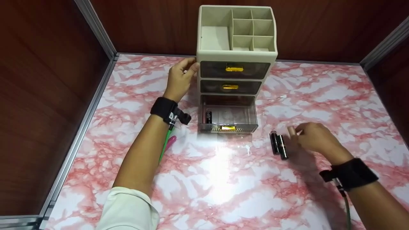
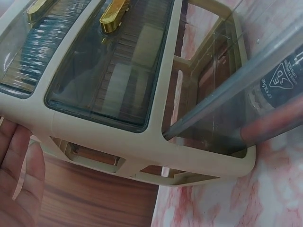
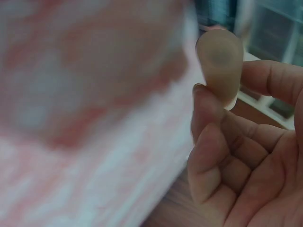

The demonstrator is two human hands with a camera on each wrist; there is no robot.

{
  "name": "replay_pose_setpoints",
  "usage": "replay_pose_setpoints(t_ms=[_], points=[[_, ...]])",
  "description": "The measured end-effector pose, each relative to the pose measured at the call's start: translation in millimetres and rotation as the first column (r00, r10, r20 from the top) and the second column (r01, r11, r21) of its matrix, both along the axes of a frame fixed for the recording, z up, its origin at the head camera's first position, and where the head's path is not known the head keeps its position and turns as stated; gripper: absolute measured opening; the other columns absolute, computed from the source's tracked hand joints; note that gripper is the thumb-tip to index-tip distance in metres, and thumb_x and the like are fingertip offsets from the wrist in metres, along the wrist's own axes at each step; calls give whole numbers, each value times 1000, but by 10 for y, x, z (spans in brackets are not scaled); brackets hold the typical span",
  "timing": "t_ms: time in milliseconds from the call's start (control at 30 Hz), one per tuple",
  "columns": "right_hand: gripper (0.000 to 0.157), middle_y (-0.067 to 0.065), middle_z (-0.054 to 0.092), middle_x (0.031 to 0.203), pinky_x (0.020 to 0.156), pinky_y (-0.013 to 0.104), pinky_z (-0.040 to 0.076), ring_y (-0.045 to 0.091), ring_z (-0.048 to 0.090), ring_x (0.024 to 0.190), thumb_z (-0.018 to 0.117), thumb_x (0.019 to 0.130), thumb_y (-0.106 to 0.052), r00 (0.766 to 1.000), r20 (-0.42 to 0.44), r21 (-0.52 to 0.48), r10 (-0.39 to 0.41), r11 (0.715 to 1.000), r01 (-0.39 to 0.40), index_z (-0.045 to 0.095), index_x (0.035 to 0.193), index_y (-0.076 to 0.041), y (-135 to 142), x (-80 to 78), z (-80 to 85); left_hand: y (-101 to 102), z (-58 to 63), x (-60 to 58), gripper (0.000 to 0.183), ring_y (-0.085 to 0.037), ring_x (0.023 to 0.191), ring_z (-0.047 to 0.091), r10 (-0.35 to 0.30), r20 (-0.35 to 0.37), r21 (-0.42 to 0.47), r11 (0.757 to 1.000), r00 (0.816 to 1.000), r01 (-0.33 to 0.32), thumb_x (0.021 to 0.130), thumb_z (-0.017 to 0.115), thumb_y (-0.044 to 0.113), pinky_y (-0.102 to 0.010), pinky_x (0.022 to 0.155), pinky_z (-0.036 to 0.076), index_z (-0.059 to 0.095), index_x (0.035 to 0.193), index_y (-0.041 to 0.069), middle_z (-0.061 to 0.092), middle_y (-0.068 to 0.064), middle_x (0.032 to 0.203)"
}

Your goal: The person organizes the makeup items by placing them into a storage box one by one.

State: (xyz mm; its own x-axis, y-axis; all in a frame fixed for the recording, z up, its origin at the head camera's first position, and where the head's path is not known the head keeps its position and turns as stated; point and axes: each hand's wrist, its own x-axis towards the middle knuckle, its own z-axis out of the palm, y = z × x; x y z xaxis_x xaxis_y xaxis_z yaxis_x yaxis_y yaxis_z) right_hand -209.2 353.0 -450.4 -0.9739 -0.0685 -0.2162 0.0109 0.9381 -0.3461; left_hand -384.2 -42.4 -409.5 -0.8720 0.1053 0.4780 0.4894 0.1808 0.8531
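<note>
A cream drawer organizer (image 1: 236, 55) stands at the back with its bottom drawer (image 1: 231, 118) pulled out. My left hand (image 1: 180, 78) touches the organizer's upper left side; in the left wrist view its fingers (image 2: 19, 165) look relaxed beside the frame. My right hand (image 1: 314, 137) pinches a small beige tube (image 3: 221, 66) between thumb and fingers, just over the table. Left of it, two black lipstick-like tubes (image 1: 274, 142) lie side by side on the table. Inside the open drawer, at its left, is a black tube with white print (image 1: 208, 116).
Two shut drawers with gold handles (image 1: 234, 69) sit above the open one. Open compartments (image 1: 243, 27) form the organizer's top. A pink slim object (image 1: 171, 142) lies partly hidden by my left forearm and a green cable (image 1: 165, 145). Dark wooden panels (image 1: 153, 25) enclose the marbled table.
</note>
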Motion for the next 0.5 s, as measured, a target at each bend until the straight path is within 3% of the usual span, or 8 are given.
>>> replay_pose_setpoints(t_ms=[100,300,500], points=[[39,10,64,87,64,42,45,26,58,77,56,85,-35,1000,-8,-60,-14,998,13,60,108,-5,-111,-15,179,18,88,78,27,-13,79,54,3,7,-6,1000,1000,-3,85,60,26,-25,69,43,64,101,5,62,-2,87],[39,4,64,83,64,38,45,20,58,74,56,84,-43,997,-75,-131,35,990,-45,62,105,-11,-442,-63,453,35,245,270,25,-12,80,53,30,23,-36,999,999,-29,87,58,20,-22,71,42,63,103,2,62,-4,87],[42,-9,63,73,61,35,42,15,56,64,48,79,-63,990,-114,-149,80,984,-97,61,92,-25,-858,-204,656,9,19,39,27,-13,79,53,19,-2,0,1000,1000,-19,84,60,29,-27,70,43,65,100,8,62,-1,86]])
